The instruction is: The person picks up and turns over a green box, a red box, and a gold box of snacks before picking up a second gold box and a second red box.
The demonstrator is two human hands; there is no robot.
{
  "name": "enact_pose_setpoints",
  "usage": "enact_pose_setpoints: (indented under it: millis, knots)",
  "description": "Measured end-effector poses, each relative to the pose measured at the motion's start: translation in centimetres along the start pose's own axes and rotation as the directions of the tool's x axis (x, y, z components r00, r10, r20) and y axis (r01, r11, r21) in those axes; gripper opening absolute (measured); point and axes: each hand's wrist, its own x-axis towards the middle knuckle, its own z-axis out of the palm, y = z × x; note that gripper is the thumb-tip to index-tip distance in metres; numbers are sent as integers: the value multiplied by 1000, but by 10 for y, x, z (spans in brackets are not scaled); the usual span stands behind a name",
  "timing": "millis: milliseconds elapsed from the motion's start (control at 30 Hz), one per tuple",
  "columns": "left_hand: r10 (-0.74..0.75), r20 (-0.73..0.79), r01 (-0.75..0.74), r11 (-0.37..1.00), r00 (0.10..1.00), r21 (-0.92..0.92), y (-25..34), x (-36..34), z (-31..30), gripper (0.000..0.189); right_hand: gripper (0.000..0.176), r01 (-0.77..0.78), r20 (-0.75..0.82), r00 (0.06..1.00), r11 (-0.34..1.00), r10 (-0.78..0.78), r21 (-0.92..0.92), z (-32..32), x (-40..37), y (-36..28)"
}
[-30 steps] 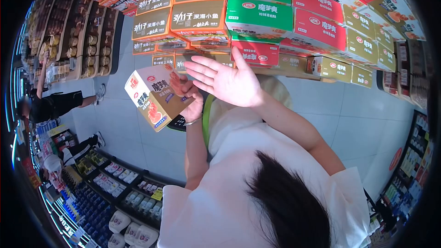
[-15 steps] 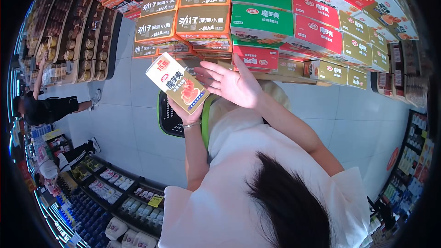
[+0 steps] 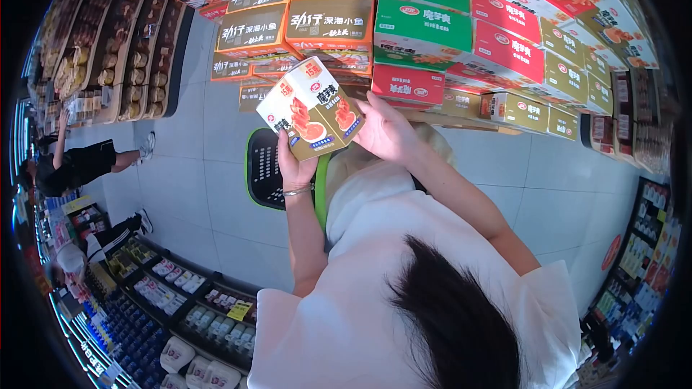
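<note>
Turned since half a second ago, the white-and-gold printed cardboard box (image 3: pixel 313 109) now shows two broad printed faces, and the right hand (image 3: pixel 389 133) meets its right edge. At the far left, brown tiered shelving (image 3: pixel 137 65) carries rows of jars and packets; just nearer, a person in black clothes (image 3: pixel 76 169) stretches an arm toward it. Near left stands a long black display shelf (image 3: pixel 191 288) with rows of small packages. Right of these, on the pale tiled floor (image 3: pixel 231 202), a black perforated plastic basket with a green rim (image 3: pixel 264 173) shows just left of the left hand (image 3: pixel 297 169). That hand holds the box from below, thumb up along its left side, a thin silver-coloured bracelet (image 3: pixel 298 191) at the wrist. The box sits tilted before the person's body, between both hands. The right hand is half curled, its fingers partly hidden behind the box; how firmly it grips I cannot tell. Beyond, stacked left to right, are orange-and-brown cartons (image 3: pixel 249 29), green cartons (image 3: pixel 422 25), red cartons (image 3: pixel 508 50) and gold cartons (image 3: pixel 564 79).
</note>
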Motion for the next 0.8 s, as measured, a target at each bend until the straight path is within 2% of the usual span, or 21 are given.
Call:
enact_pose_setpoints:
  millis: [67, 167, 400, 500, 567, 667, 800]
  knots:
    - [12, 14, -12, 1000, 1000, -13, 2, -1, 4, 58, 64, 17, -31, 999, 989, -13, 146, -2, 0, 2]
    - [9, 56, -9, 1000, 998, -3, 4, -4, 3, 56, 60, 52, -76, 996, 981, -38, 185, -13, 1, 7]
    - [-25, 20, 24, 999, 999, 27, 0, -9, -12, 53, 50, 70, -147, 988, 982, -43, 177, -13, -6, 16]
    - [-42, 32, 40, 998, 999, 42, -3, -10, -21, 50, 47, 69, -201, 979, 972, -22, 226, -2, -16, 20]
    - [-36, 29, 32, 990, 999, 141, -4, -10, -25, 50, 45, 75, -332, 943, 971, 5, 228, -2, -19, 20]
    - [-35, 81, 25, 992, 996, 126, -2, -10, -19, 51, 43, 126, -238, 970, 943, -52, 309, -16, -18, 22]
    - [-40, 164, 17, 990, 986, 141, -2, -8, -15, 57, 42, 165, -237, 969, 906, -74, 391, -24, -21, 25]
